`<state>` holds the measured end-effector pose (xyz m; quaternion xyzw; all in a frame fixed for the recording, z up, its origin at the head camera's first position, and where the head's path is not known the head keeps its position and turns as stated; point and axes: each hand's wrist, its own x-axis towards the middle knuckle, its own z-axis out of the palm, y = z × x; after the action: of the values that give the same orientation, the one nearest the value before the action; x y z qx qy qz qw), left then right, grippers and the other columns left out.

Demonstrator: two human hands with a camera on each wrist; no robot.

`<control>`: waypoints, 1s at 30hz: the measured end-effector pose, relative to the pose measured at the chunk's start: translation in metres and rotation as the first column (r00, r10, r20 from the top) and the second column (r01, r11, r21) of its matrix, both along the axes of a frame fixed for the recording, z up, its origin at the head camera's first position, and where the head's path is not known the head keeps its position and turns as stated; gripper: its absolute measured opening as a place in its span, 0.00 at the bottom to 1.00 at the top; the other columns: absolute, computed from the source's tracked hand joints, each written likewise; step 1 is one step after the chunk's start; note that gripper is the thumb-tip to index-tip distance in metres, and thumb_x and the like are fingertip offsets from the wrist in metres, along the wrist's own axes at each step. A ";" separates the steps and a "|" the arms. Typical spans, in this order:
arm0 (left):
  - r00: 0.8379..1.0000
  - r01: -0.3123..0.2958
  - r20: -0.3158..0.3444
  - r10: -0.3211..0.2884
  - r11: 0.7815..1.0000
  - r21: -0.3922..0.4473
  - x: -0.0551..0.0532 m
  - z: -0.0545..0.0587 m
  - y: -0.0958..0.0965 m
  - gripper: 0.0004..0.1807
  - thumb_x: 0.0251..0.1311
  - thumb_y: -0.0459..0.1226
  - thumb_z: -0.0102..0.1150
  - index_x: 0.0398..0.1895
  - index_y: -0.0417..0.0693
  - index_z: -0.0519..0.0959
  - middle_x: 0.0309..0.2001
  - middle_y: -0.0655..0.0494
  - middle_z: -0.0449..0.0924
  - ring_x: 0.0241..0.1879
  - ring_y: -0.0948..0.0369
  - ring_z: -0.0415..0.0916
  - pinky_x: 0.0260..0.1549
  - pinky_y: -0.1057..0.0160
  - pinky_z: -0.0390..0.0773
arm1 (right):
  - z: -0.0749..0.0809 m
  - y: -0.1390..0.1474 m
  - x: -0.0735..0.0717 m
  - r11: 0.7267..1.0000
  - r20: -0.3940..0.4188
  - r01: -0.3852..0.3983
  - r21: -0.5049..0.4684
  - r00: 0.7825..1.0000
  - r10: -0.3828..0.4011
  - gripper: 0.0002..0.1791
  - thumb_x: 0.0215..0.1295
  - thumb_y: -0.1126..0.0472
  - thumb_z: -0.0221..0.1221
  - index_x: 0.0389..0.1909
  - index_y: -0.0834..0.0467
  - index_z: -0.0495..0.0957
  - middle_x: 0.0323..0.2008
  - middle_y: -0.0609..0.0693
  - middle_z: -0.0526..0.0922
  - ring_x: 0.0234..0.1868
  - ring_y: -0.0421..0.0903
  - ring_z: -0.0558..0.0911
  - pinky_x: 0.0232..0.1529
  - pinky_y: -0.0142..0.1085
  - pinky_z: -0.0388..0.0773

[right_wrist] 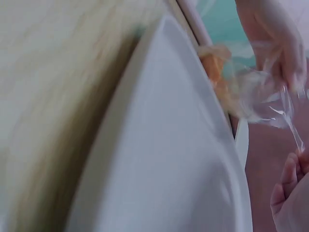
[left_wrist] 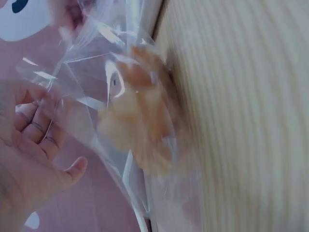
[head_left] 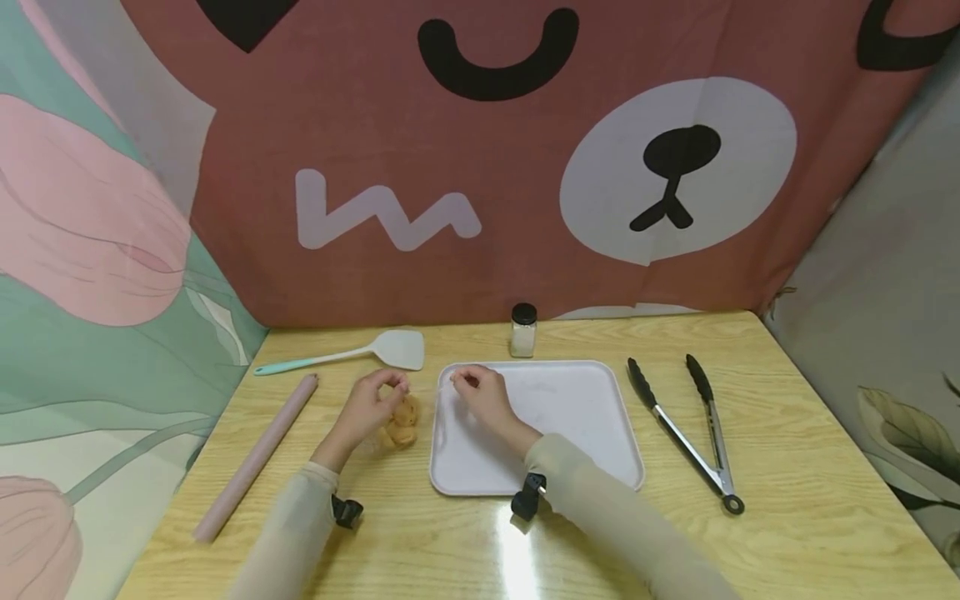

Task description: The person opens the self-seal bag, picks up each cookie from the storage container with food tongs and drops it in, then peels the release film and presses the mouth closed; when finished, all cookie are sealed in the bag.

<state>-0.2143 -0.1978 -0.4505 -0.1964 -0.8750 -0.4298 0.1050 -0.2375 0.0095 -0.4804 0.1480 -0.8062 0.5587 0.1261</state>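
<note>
A clear plastic bag with several golden-brown pieces, likely bread rolls, rests on the table left of the tray. My left hand pinches the upper part of the bag between thumb and finger; its other fingers are loosely bent in the left wrist view. Over the tray's left part, my right hand pinches another part of the bag, whose film stretches taut between both hands in the right wrist view. Beneath the right hand lies the white tray. The bag's film barely shows in the head view.
A white spatula with a teal handle lies behind the left hand. Farther left is a pinkish rolling pin. A black-capped shaker jar stands behind the tray, and spread tongs lie to its right.
</note>
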 end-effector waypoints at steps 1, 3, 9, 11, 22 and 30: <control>1.000 -0.002 -0.004 0.002 1.000 0.012 0.000 0.000 -0.002 0.02 0.61 0.29 0.57 0.34 0.39 0.79 0.31 0.52 0.79 0.36 0.56 0.75 0.39 0.54 0.75 | -0.001 0.005 -0.002 1.000 0.024 0.001 0.001 1.000 -0.001 0.05 0.60 0.68 0.59 0.29 0.63 0.83 0.29 0.53 0.84 0.29 0.38 0.76 0.32 0.27 0.75; 1.000 -0.008 -0.012 0.008 1.000 0.018 0.000 0.000 -0.005 0.02 0.61 0.28 0.58 0.34 0.40 0.79 0.31 0.53 0.79 0.35 0.58 0.75 0.37 0.57 0.76 | -0.003 0.012 -0.003 1.000 0.051 -0.006 0.004 0.999 0.005 0.04 0.61 0.67 0.60 0.30 0.62 0.83 0.29 0.52 0.83 0.29 0.37 0.75 0.32 0.27 0.74; 0.999 -0.038 -0.003 0.038 0.999 0.035 0.000 0.001 -0.007 0.04 0.63 0.32 0.58 0.36 0.39 0.80 0.30 0.53 0.79 0.32 0.61 0.73 0.32 0.63 0.75 | -0.003 0.022 0.004 0.997 0.040 -0.071 0.012 0.997 0.070 0.04 0.60 0.68 0.60 0.29 0.63 0.83 0.28 0.53 0.83 0.28 0.36 0.73 0.31 0.26 0.73; 0.999 -0.041 0.009 0.040 0.998 0.038 0.000 0.002 -0.006 0.05 0.64 0.33 0.57 0.36 0.40 0.80 0.30 0.53 0.79 0.30 0.62 0.72 0.29 0.64 0.74 | -0.004 0.025 0.008 0.996 0.040 -0.085 0.013 0.996 0.085 0.04 0.60 0.69 0.60 0.28 0.63 0.83 0.27 0.52 0.83 0.27 0.35 0.73 0.31 0.26 0.72; 0.997 -0.068 -0.027 0.069 0.997 0.041 0.001 0.004 -0.008 0.05 0.64 0.32 0.57 0.36 0.38 0.80 0.29 0.53 0.79 0.30 0.62 0.73 0.29 0.65 0.74 | -0.002 0.040 0.026 0.982 0.001 -0.182 0.051 0.983 0.182 0.04 0.61 0.69 0.59 0.30 0.62 0.83 0.29 0.52 0.83 0.29 0.35 0.74 0.32 0.27 0.75; 0.996 -0.079 -0.042 0.081 0.995 0.055 0.002 0.006 -0.010 0.06 0.64 0.33 0.57 0.38 0.37 0.80 0.30 0.52 0.80 0.33 0.60 0.74 0.33 0.61 0.75 | 0.000 0.055 0.036 0.977 -0.020 -0.207 0.040 0.978 0.208 0.04 0.61 0.70 0.59 0.30 0.64 0.83 0.29 0.53 0.83 0.30 0.33 0.75 0.33 0.27 0.76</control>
<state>-0.2127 -0.2082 -0.4449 -0.1678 -0.8679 -0.4440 0.1467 -0.2020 0.0641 -0.4802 0.2404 -0.7953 0.5516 0.0739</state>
